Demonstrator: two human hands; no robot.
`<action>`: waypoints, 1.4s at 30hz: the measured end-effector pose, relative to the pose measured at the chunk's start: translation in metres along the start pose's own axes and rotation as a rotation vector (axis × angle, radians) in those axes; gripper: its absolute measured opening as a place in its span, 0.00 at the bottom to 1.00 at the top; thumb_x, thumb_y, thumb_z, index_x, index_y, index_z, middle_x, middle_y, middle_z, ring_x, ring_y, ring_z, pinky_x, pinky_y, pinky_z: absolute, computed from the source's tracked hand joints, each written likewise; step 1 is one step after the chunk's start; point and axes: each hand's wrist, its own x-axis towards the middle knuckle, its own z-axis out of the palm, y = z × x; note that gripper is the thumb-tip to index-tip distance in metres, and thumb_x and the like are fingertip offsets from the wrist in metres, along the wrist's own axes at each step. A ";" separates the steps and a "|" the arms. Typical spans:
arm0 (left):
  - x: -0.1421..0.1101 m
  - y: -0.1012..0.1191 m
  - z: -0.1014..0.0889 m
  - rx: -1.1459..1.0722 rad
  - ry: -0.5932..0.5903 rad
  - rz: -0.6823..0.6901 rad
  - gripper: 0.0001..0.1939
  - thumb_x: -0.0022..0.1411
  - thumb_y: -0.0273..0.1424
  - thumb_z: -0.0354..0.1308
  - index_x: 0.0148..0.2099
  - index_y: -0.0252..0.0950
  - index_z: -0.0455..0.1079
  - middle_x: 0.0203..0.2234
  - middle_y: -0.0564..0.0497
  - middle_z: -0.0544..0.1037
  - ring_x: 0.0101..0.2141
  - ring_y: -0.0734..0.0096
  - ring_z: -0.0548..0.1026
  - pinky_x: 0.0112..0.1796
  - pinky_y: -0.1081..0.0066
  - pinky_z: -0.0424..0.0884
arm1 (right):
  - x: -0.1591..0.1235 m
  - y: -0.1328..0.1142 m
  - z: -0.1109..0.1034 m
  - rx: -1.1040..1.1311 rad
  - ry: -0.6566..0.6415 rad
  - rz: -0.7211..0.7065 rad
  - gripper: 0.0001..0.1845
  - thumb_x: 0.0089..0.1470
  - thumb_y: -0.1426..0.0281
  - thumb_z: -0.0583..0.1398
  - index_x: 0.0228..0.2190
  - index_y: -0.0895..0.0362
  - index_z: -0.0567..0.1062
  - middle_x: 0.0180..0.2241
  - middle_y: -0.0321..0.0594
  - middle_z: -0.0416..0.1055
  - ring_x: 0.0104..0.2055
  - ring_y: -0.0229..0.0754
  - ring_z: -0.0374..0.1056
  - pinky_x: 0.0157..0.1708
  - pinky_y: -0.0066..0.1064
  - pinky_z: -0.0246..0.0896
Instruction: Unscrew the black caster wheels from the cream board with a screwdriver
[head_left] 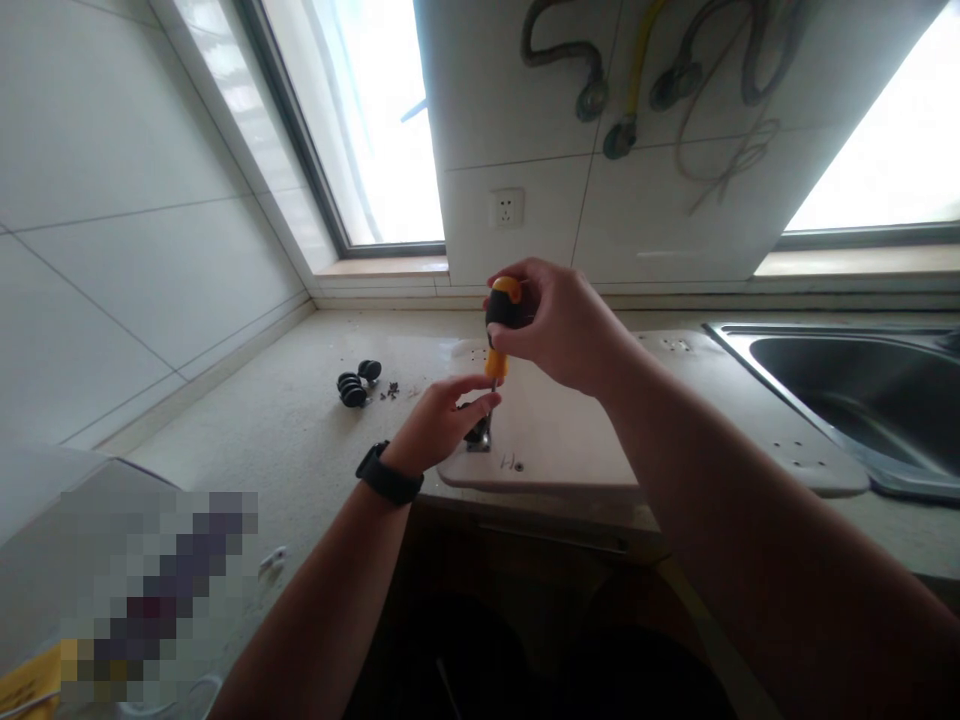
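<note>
My right hand [559, 325] is wrapped round the yellow and black handle of a screwdriver [496, 362], which stands almost upright with its shaft pointing down. Lower on the shaft, the thumb and fingertips of my left hand [441, 422] close round the metal. Beneath them, a black caster wheel with a metal mounting plate [478, 443] sits at the front left corner of a white board [570, 430]. The screwdriver's tip is over that plate; my fingers hide part of the caster. Loose black casters [352, 388] and several small dark screws [391, 391] lie left of the board.
The board rests on a pale countertop [300, 400] and has small holes near its other corners. A steel sink [847, 400] is at the right. A wall socket [507, 207] and hanging hoses [566, 50] are behind. A box [67, 490] stands front left.
</note>
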 end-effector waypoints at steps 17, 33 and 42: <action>-0.001 0.003 0.008 0.014 0.204 -0.115 0.06 0.55 0.33 0.72 0.36 0.38 0.81 0.33 0.49 0.85 0.36 0.62 0.82 0.41 0.63 0.76 | -0.006 -0.006 0.007 -0.014 -0.058 0.044 0.23 0.49 0.65 0.63 0.47 0.57 0.69 0.40 0.43 0.70 0.37 0.42 0.64 0.36 0.37 0.62; 0.000 0.004 0.006 0.037 0.083 0.015 0.09 0.65 0.36 0.64 0.44 0.37 0.78 0.40 0.47 0.84 0.41 0.66 0.79 0.46 0.65 0.73 | -0.008 0.001 0.008 0.179 -0.092 -0.055 0.24 0.47 0.76 0.58 0.48 0.56 0.67 0.46 0.44 0.71 0.46 0.45 0.70 0.48 0.42 0.67; -0.001 0.004 0.002 -0.038 0.053 -0.076 0.07 0.64 0.33 0.64 0.42 0.39 0.81 0.41 0.48 0.85 0.43 0.64 0.82 0.48 0.64 0.75 | -0.008 -0.003 0.006 0.092 -0.096 0.015 0.24 0.48 0.74 0.57 0.50 0.57 0.70 0.38 0.40 0.66 0.36 0.41 0.63 0.38 0.38 0.63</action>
